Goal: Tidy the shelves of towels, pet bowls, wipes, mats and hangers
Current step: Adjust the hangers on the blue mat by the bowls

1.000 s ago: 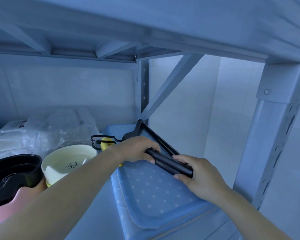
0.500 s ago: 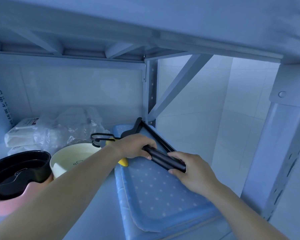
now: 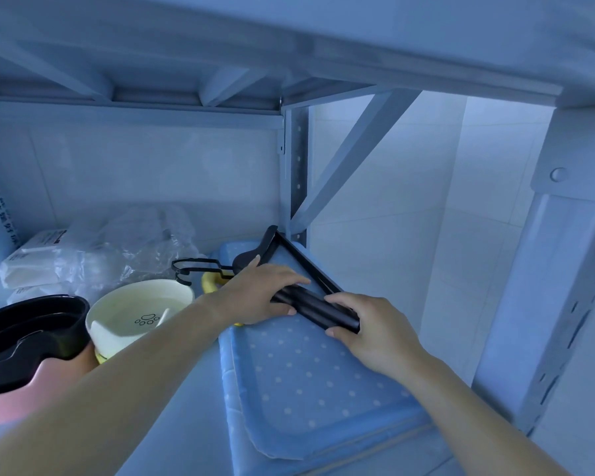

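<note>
head view, close, down into shelf (image 3: 186, 400)

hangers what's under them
The dotted mat lies under the hangers. A yellow thing shows beside the left hand, mostly covered by it. Whether the hangers touch the mat is unclear.

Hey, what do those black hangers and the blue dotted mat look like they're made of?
The black hangers: probably matte plastic, given the smooth dull surface and moulded rounded shoulders, though painted wood is possible. The blue dotted mat: soft padded fabric, judging by its stitched raised border and puffy edges.
</note>
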Available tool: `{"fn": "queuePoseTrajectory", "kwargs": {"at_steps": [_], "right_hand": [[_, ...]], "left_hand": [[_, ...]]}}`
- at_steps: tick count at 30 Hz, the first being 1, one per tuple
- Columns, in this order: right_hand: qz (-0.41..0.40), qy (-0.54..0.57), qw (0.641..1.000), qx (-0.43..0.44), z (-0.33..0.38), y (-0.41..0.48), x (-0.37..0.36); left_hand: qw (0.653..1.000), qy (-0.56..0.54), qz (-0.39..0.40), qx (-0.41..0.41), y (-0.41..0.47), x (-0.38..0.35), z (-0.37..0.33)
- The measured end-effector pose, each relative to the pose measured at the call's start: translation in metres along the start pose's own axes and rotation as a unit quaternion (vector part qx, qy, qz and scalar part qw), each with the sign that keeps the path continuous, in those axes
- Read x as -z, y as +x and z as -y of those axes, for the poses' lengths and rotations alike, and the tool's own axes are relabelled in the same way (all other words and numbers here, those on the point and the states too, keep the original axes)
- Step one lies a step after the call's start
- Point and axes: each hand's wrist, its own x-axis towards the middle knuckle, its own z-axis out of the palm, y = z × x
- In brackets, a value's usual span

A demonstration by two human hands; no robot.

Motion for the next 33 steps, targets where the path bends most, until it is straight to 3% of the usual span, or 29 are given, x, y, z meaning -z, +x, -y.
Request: {"fn": "queuePoseTrajectory", "kwargs": {"at_steps": [5, 11, 16, 22, 33], "right_hand": [[0.001, -0.004, 1.0, 0.013, -0.001, -0.001, 0.001], [0.001, -0.012, 1.0, 0.023, -0.004, -0.001, 0.0], [0.004, -0.019, 0.999, 0.03, -0.003, -0.002, 0.001], [0.015, -0.011, 0.999, 0.028, -0.001, -0.003, 0.003], [0.022, -0.004, 0.999, 0.042, 0.003, -0.008, 0.006]], "left_hand": [[0.997, -0.014, -0.071, 0.036, -0.03, -0.02, -0.017], [0.984, -0.126, -0.109, 0.061, -0.058, -0.026, -0.025], [0.99, -0.128, -0.046, 0.025, -0.075, -0.031, -0.033], [0.996, -0.037, 0.064, 0.054, -0.075, -0.027, -0.039], [0.994, -0.054, 0.02, 0.093, -0.084, -0.031, -0.054]]}}
